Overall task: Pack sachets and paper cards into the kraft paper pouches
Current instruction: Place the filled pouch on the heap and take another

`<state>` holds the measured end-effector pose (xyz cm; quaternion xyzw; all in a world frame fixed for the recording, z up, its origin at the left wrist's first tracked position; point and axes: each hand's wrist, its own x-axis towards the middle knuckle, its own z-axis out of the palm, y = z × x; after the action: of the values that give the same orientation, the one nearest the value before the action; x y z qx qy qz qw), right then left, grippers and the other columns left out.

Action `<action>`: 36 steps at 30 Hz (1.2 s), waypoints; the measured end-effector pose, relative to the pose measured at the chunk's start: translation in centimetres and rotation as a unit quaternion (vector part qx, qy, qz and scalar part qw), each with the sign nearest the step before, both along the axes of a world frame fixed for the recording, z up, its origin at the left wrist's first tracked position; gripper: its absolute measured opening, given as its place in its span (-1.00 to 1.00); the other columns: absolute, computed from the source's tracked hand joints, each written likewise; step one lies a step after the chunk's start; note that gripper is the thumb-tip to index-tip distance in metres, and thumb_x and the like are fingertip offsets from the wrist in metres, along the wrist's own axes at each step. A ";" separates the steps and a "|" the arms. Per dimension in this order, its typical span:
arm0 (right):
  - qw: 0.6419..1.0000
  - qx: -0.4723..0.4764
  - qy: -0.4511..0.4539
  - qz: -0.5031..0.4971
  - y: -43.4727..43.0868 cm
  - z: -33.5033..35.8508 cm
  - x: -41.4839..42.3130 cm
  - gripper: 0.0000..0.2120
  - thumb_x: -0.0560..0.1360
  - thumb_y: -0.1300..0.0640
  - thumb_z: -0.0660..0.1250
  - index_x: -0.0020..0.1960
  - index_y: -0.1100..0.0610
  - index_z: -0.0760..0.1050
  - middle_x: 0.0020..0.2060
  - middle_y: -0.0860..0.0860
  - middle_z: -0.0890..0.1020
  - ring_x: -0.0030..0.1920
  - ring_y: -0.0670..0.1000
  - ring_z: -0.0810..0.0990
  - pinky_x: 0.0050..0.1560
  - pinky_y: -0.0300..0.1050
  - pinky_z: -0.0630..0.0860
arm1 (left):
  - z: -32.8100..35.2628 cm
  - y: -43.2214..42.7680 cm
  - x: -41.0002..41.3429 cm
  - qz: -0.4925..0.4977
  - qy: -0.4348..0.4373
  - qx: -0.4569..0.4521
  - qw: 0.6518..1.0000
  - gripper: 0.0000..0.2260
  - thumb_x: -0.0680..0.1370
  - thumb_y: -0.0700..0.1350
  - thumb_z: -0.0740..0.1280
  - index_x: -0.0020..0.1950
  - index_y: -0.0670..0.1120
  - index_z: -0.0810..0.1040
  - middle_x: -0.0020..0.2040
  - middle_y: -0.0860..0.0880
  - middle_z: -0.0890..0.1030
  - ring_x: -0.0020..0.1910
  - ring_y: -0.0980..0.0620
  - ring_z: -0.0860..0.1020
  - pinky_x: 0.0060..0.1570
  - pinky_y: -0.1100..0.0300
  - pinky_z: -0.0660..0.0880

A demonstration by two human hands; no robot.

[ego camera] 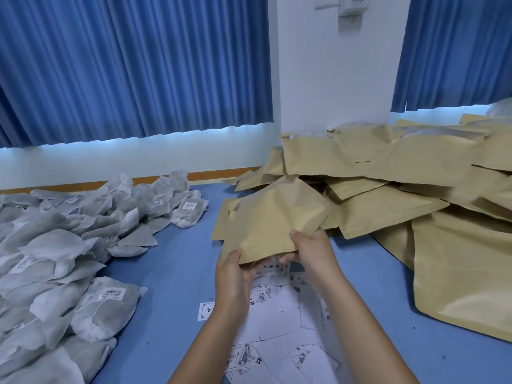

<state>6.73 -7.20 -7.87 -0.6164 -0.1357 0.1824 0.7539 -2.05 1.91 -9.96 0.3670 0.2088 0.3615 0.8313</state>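
Both my hands hold one kraft paper pouch (pixel 273 217) above the blue table (pixel 177 261), its near edge toward me. My left hand (pixel 234 278) grips the pouch's lower left corner, thumb on top. My right hand (pixel 311 252) pinches the near edge on the right, thumb on top. White paper cards (pixel 279 309) with printed pictures lie scattered under my hands. A pile of grey-white sachets (pixel 69 245) with small labels covers the left of the table. What is inside the held pouch is hidden.
A large heap of kraft pouches (pixel 401 176) fills the right and back right of the table. More pouches (pixel 465 267) lie flat at the near right. Blue curtains (pixel 133 65) and a white wall stand behind.
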 end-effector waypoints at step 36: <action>0.817 0.367 0.094 -0.434 -11.1 0.6 3.7 -0.77 0.33 0.43 0.20 -0.34 0.12 0.40 -0.39 -0.08 0.58 -0.27 0.01 0.58 -0.19 -0.08 0.51 | 3.5 -17.5 4.5 0.049 0.096 0.101 0.989 -0.56 0.60 -0.32 0.14 0.15 0.26 0.42 0.10 0.23 0.55 0.10 0.20 0.53 0.18 0.12 0.46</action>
<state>10.43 -18.33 -7.24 -0.2685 0.1606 -0.1698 0.9345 2.48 -15.63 -6.46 0.4711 0.2678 0.3839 0.7477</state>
